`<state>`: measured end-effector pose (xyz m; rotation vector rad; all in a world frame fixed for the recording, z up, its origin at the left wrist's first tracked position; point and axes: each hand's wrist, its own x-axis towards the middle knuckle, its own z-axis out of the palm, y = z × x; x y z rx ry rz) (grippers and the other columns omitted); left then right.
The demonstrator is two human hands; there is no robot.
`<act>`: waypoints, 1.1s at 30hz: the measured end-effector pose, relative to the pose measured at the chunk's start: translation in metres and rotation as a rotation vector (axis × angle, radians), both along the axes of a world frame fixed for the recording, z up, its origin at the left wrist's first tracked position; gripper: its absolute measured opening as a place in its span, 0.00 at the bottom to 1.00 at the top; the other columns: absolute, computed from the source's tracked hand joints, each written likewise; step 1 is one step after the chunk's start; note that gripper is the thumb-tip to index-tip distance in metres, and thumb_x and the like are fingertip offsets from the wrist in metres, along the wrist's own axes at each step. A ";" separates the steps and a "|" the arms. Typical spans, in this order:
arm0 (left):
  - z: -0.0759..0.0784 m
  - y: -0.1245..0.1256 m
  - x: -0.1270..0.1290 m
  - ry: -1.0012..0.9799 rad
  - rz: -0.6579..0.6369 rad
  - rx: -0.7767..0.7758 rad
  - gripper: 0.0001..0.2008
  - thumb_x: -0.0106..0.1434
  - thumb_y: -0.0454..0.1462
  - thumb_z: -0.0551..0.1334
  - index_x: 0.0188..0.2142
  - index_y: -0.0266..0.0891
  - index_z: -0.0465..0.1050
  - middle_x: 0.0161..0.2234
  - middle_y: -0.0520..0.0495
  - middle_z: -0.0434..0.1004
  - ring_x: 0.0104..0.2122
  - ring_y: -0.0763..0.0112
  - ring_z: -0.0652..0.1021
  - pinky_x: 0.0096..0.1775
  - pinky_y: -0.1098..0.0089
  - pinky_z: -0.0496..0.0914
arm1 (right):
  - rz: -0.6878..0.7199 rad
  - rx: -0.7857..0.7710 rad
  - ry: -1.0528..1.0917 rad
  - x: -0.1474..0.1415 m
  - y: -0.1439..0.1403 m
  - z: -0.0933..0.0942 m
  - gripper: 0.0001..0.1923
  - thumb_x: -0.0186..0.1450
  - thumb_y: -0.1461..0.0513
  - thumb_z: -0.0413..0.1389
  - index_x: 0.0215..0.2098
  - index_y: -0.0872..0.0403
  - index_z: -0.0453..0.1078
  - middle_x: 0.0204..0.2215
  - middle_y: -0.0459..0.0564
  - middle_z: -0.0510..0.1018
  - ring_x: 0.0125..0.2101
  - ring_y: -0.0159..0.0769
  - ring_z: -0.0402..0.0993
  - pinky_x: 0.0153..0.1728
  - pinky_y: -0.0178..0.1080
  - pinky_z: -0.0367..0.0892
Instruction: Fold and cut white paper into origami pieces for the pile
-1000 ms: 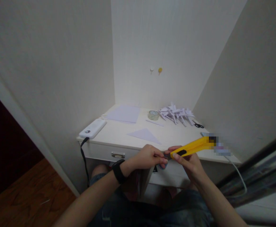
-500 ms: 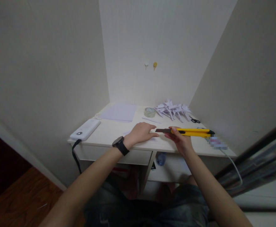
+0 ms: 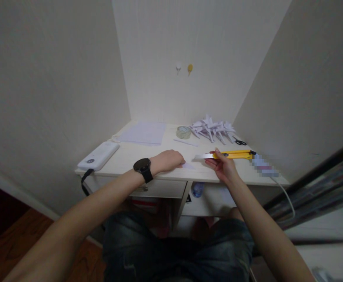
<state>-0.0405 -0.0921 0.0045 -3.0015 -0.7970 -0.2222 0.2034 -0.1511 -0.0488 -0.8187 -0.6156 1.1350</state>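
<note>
Mid-frame, my right hand [image 3: 223, 166] grips the yellow cutter [image 3: 236, 154], blade [image 3: 204, 156] bared; left hand [image 3: 167, 159] overlaps paper [image 3: 188, 166], pinch unclear. Seemingly lining up; next calls for steady paper.

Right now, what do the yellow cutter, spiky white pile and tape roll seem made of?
The yellow cutter has a smooth body, probably plastic given its even colour; its blade looks like bare metal, silvery and bright. The spiky white pile looks like matt paper, with thin, folded points. The tape roll may be clear plastic film: it looks see-through, but is blurred.
</note>
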 end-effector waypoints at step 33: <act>0.005 -0.017 0.021 0.196 -0.058 0.196 0.14 0.62 0.32 0.55 0.46 0.34 0.73 0.39 0.36 0.79 0.36 0.55 0.79 0.36 0.62 0.69 | 0.008 0.023 0.099 0.002 -0.002 0.004 0.06 0.59 0.63 0.66 0.33 0.55 0.74 0.26 0.46 0.83 0.21 0.34 0.80 0.28 0.34 0.80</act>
